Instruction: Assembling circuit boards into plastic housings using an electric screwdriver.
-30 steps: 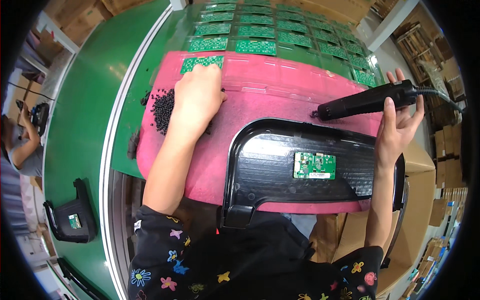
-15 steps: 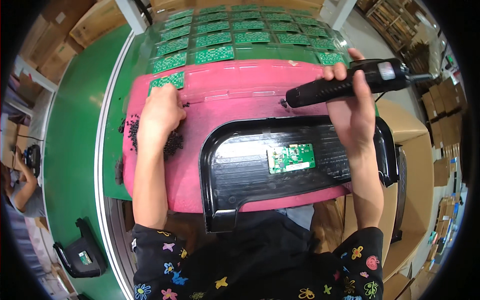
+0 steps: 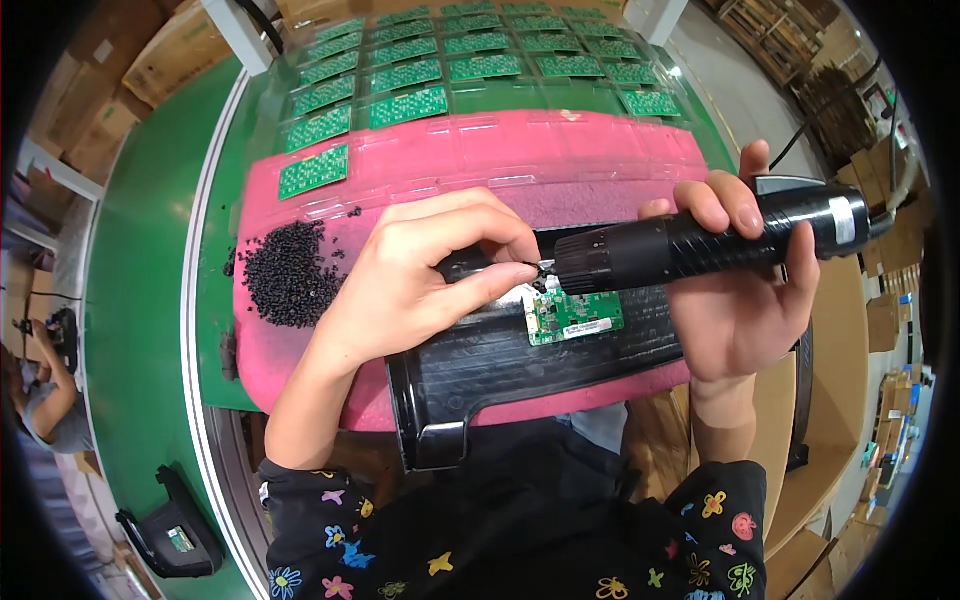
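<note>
My right hand [image 3: 740,315] is wrapped round a black electric screwdriver [image 3: 660,250], held nearly level with its tip toward the left. At that tip, my left hand [image 3: 415,270] pinches a tiny black screw [image 3: 541,270] between thumb and forefinger; the fingers partly hide it. Just below lies a green circuit board [image 3: 575,318] with a white label, inside a curved black plastic housing [image 3: 450,375]. The hands and screwdriver cover the housing's upper part. A pile of small black screws [image 3: 290,275] sits on the pink mat [image 3: 258,365] to the left.
Rows of green circuit boards [image 3: 408,107] lie in a clear plastic tray at the back, overlapping the mat. A cardboard box [image 3: 840,370] stands on the right. Another black housing [image 3: 175,525] with a board rests at lower left, near another person's arm [image 3: 62,375].
My left hand has moved right from the screw pile to the screwdriver's tip, carrying a screw. My right hand has lowered the screwdriver over the board.
</note>
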`<action>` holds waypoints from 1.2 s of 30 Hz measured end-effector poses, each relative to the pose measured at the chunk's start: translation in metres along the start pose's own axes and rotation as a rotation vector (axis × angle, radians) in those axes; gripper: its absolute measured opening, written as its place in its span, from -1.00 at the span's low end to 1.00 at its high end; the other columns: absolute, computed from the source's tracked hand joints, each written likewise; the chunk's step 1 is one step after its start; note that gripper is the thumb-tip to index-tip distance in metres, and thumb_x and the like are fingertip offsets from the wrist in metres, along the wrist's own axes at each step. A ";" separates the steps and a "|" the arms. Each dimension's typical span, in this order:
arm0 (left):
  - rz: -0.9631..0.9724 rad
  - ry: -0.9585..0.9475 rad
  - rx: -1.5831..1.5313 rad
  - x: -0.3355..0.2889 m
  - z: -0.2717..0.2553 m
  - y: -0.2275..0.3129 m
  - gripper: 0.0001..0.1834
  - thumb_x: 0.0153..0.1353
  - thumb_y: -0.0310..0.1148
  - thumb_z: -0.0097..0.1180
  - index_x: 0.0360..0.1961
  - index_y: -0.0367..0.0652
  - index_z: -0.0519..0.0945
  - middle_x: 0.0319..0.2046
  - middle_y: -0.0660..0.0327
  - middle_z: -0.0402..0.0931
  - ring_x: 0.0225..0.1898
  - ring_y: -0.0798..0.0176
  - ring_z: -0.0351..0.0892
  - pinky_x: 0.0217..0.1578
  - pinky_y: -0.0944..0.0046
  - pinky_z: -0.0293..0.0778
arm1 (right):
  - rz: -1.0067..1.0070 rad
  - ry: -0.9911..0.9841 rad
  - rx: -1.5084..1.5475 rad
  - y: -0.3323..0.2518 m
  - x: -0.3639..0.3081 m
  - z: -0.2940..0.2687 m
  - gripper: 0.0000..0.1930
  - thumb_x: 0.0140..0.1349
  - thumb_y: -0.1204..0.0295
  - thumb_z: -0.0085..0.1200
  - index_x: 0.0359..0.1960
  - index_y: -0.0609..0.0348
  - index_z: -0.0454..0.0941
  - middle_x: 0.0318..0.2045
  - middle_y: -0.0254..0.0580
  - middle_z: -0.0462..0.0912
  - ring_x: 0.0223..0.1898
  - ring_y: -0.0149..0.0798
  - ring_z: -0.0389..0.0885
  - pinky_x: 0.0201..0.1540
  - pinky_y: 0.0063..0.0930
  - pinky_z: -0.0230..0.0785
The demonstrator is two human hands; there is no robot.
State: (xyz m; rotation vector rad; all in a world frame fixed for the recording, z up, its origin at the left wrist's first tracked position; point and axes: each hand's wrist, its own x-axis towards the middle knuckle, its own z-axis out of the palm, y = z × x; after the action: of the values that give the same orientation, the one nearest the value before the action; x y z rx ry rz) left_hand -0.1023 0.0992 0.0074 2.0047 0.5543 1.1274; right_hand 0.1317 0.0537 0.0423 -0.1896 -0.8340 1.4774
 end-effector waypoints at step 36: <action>0.127 0.007 0.392 -0.006 0.023 -0.007 -0.87 -0.03 -0.63 0.25 -0.43 -0.30 0.57 -0.47 0.12 0.55 -0.43 0.10 0.60 -0.43 0.22 0.51 | -0.170 -0.078 -0.586 -0.019 -0.011 -0.012 -0.46 0.26 0.00 0.01 0.06 0.17 0.31 -0.61 -0.48 0.35 -0.55 -0.47 0.31 -0.30 -0.46 0.23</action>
State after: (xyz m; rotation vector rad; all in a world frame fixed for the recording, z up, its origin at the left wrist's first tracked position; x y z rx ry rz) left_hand -0.0858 0.0899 -0.0086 2.4002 0.7032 1.1709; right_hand 0.1551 0.0455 0.0412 -0.4871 -1.3015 1.0558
